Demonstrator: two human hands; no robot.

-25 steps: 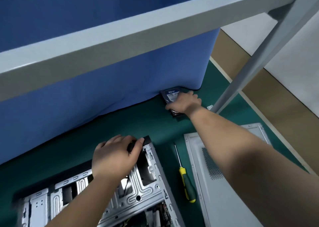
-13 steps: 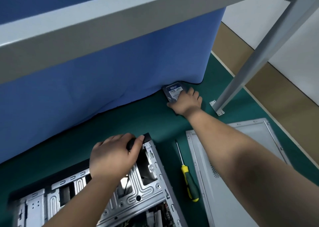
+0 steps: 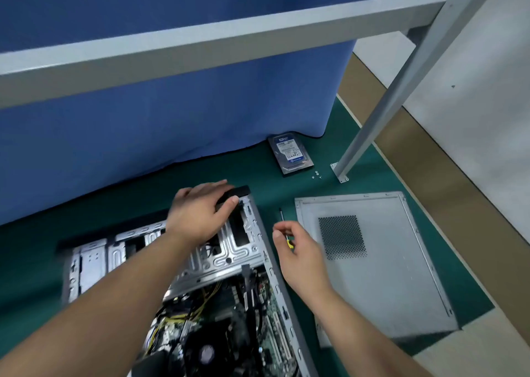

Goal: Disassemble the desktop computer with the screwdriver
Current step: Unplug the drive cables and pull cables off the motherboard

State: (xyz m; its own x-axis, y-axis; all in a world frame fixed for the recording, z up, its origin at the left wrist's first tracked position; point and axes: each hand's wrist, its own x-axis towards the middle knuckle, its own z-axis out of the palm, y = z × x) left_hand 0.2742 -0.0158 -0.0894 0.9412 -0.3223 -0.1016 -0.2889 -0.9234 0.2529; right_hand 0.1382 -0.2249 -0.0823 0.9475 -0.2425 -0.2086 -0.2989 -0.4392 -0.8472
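our left hand (image 3: 200,213) lies with straight fingers over the black front edge at the top corner of the open computer case (image 3: 200,262), thumb pressed on the metal frame, while our right hand (image 3: 298,250) hovers with loosely curled fingers over the screwdriver (image 3: 282,219), whose yellow handle peeks out beneath the fingers; we cannot tell whether they already grip it. the screwdriver lies on the green mat (image 3: 143,193) between the case and the removed side panel (image 3: 372,262), and farther back the hard drive (image 3: 290,153) rests by the blue curtain (image 3: 172,113), with small screws (image 3: 316,174) just beside it near the foot of the grey frame post (image 3: 372,124).
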